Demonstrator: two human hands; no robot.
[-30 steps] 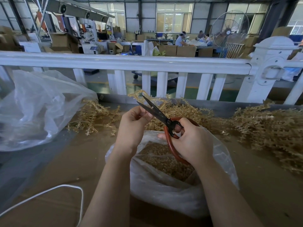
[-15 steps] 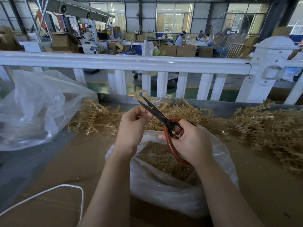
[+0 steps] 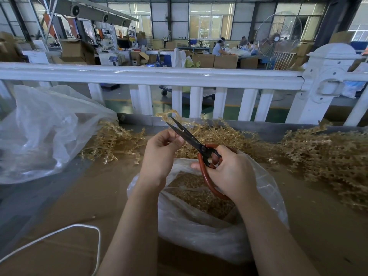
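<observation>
dark matt metal scissors (image 3: 191, 139) with glossy red handles; thin clear plastic bag (image 3: 209, 234)

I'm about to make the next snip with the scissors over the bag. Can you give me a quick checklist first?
1. Grip on tool: the right hand grips the red handles of the scissors. Ok.
2. Blades ready: the tips stand slightly apart. Ok.
3. Fingers clear: the left hand has its fingertips right against the lower blade. Not ok.
4. Piece in the left hand's pinch: hidden by the curled fingers. Cannot tell.
5. Catch: the open plastic bag lies below both hands, with cut pieces inside. Ok.
6. Stock: the golden sprig pile lies on the table to the right. Ok.
</observation>
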